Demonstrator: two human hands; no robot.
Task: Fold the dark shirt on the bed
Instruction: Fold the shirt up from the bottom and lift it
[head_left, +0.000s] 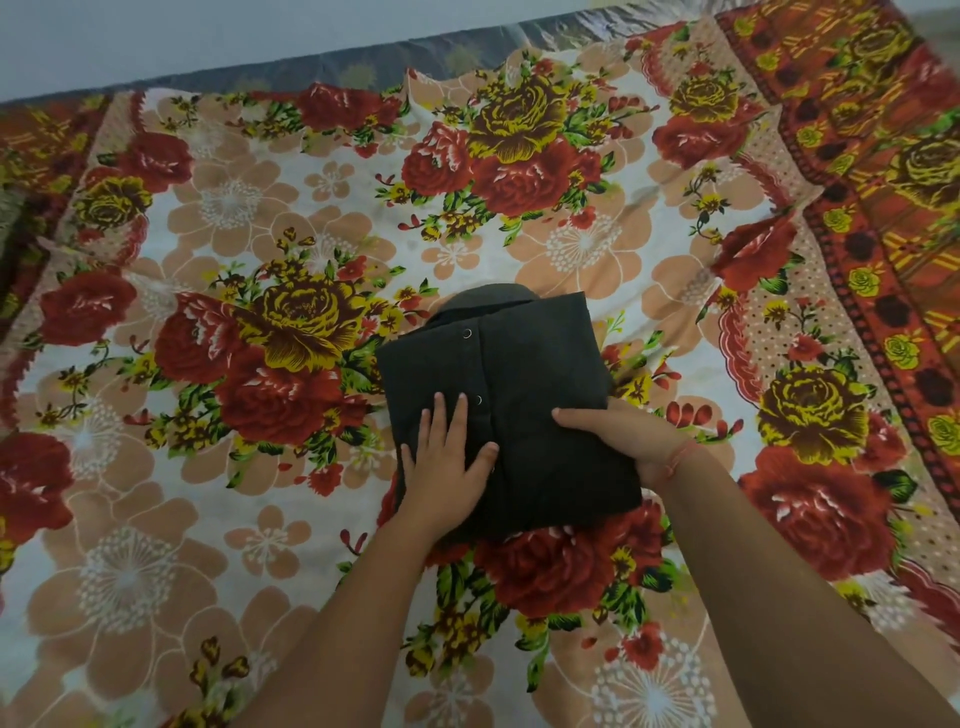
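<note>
here the dark shirt (511, 410) lay folded into a compact rectangle on the bed (218, 291), approx. in the middle of the flowered sheet (587, 197), collar side pointing away from the person. two snap buttons (467, 333) showed along the front placket. the left hand (447, 457) was flat on the shirt w/ fingers spread, palm pressing down near the lower-left part. the right hand (628, 436) held the right edge, thumb on top & the other fingers hidden under the cloth. a thin red thread (680, 457) was around the right wrist.

Dark shirt (524, 405) folded compact, flat on bed (208, 441).
</note>
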